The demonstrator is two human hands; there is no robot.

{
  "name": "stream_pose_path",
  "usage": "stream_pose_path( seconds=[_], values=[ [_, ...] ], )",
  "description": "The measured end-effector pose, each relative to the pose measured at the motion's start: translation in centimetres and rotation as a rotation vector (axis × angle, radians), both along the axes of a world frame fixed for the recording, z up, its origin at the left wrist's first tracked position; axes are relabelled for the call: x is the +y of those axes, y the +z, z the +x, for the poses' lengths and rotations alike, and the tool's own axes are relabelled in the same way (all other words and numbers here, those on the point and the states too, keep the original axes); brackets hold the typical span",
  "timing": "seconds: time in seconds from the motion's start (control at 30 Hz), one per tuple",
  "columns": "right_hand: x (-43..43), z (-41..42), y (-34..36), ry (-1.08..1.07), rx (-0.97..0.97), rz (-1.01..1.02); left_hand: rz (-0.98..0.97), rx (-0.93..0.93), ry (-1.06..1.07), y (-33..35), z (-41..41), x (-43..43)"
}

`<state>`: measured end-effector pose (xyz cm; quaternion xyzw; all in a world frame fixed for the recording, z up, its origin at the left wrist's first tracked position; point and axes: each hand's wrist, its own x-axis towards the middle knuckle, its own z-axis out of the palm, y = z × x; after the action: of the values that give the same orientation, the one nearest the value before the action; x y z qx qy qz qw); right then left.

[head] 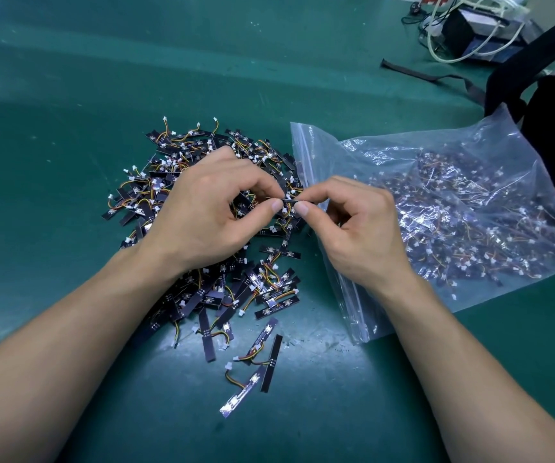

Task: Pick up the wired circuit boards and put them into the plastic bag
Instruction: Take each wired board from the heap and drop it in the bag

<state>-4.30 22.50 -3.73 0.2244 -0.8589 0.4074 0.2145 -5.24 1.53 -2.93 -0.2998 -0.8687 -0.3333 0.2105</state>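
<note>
Stray boards (271,362): lowest in the frame, we see a few slim black strips with short orange and yellow leads lying apart on the green mat (68,128).
Pile (262,292): just above them, at centre left, the main heap of wired circuit boards lies tangled, partly under our left wrist.
Left hand (202,208): over the pile, thumb and forefinger pinched on one end of a single strip, the other fingers curled in.
Right hand (359,228): centre right, thumb and forefinger pinched on the opposite end, the rest loosely curled.
Held board (288,202): between our two thumbs, above the pile's right edge and just beside the bag mouth.
Handling: we judge each board light, thin and stiff, its leads soft and apt to snag on neighbours; the bare strip ends look like the best hold, not the wires or white plugs.
Plastic bag (470,202): right of centre, a clear zip bag lying flat, its mouth facing the pile, already holding many boards.
Far edge: a black bag (553,111) at right; a grey box (480,31) with white cables at upper right.
</note>
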Motion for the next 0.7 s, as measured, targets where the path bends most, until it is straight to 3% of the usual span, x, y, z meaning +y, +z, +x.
stream_pose_path(
  seconds=[0.7],
  values=[
    [0.01,-0.01,-0.12,0.005,-0.014,-0.008,-0.002,-0.024,0.010,-0.04,0.03,-0.05]
  ],
)
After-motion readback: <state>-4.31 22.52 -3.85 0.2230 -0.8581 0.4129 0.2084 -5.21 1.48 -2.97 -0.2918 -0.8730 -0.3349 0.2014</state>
